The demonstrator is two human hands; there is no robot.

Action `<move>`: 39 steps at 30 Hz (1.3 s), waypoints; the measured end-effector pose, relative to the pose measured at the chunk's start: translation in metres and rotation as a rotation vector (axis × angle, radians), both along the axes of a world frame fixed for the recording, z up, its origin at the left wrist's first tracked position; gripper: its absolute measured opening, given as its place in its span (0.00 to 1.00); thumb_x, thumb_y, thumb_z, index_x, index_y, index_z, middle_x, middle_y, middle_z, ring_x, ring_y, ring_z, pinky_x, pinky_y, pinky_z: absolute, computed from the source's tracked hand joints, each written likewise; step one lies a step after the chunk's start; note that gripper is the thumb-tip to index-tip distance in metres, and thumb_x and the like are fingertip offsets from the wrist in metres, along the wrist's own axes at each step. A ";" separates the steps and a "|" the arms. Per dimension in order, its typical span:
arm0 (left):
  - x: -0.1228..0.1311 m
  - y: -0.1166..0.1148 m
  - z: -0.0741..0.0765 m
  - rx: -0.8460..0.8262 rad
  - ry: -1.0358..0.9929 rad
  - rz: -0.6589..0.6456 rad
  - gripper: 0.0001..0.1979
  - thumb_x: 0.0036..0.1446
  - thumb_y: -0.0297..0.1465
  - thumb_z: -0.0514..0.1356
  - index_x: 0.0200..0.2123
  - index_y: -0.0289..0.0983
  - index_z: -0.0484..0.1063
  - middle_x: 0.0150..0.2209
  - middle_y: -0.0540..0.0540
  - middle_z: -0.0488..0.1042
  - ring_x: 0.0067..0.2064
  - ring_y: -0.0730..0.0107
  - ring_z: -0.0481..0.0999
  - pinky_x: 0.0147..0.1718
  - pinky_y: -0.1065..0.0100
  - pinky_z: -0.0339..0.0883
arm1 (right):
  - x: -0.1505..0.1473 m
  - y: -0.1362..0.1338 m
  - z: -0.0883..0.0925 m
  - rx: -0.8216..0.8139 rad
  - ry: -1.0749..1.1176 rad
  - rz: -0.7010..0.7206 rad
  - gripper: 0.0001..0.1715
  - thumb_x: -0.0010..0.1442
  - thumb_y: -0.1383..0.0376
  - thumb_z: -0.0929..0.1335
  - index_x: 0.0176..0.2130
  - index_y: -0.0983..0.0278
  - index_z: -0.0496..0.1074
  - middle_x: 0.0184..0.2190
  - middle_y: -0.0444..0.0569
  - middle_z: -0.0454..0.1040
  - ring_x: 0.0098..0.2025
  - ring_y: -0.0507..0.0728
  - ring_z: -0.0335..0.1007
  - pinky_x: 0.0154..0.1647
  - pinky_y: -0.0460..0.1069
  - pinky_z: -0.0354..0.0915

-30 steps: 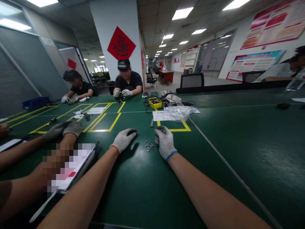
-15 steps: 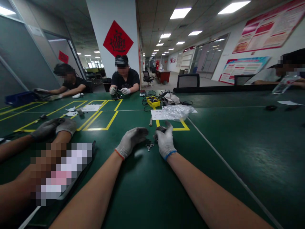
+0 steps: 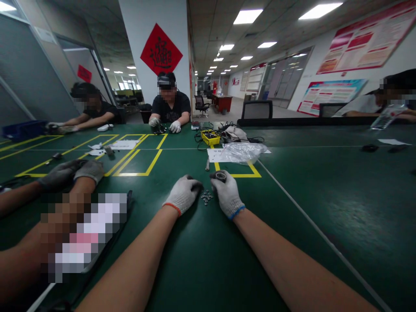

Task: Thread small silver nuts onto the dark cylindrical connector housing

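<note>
My left hand [image 3: 184, 193], in a white knit glove with an orange cuff, rests on the green table with its fingers curled together at the edge of a small pile of metal rings or nuts [image 3: 206, 197]. Whatever those fingertips pinch, if anything, is hidden. On the pile's other side, my right hand [image 3: 229, 196], gloved with a blue cuff, is closed around a dark cylindrical part [image 3: 221, 175]. Its round, light-rimmed end faces up. Just beyond the hands lies a slim metal rod-like piece [image 3: 207, 164].
A clear plastic bag [image 3: 243, 151] lies on paper ahead, behind a yellow tape outline. Past it are a yellow box [image 3: 210, 137] and tangled cables. At left, a co-worker's gloved hands [image 3: 87, 171] work close by. Another person sits across the table [image 3: 292, 186].
My left hand has lowered to the small rings, its fingers now curled beside them. My right hand has turned the dark part so its round end shows, and its thumb no longer sticks up.
</note>
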State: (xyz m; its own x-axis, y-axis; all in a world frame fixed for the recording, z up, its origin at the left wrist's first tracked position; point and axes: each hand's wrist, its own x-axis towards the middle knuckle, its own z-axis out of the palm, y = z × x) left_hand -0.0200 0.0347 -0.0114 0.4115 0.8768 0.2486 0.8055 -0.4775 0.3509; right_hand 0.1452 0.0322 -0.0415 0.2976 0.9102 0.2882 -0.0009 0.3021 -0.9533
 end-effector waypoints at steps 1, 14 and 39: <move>0.000 0.000 0.001 -0.005 -0.005 0.010 0.14 0.64 0.31 0.58 0.45 0.39 0.84 0.44 0.39 0.79 0.45 0.56 0.78 0.50 0.59 0.72 | -0.001 -0.002 0.003 -0.004 0.007 0.002 0.12 0.44 0.62 0.71 0.32 0.61 0.73 0.26 0.43 0.73 0.31 0.56 0.70 0.37 0.52 0.69; 0.000 -0.006 0.008 0.012 -0.761 0.067 0.06 0.57 0.32 0.63 0.37 0.37 0.79 0.35 0.46 0.82 0.38 0.63 0.80 0.41 0.64 0.74 | -0.001 -0.011 0.015 0.138 -0.202 -0.012 0.10 0.45 0.61 0.68 0.31 0.60 0.71 0.29 0.45 0.73 0.34 0.58 0.70 0.39 0.54 0.68; 0.018 -0.035 0.026 -0.309 -0.816 -0.048 0.04 0.52 0.26 0.69 0.32 0.37 0.85 0.33 0.46 0.83 0.38 0.65 0.81 0.41 0.67 0.74 | -0.009 -0.025 0.020 0.126 -0.485 0.238 0.05 0.49 0.67 0.69 0.30 0.61 0.69 0.28 0.44 0.74 0.31 0.55 0.70 0.32 0.49 0.65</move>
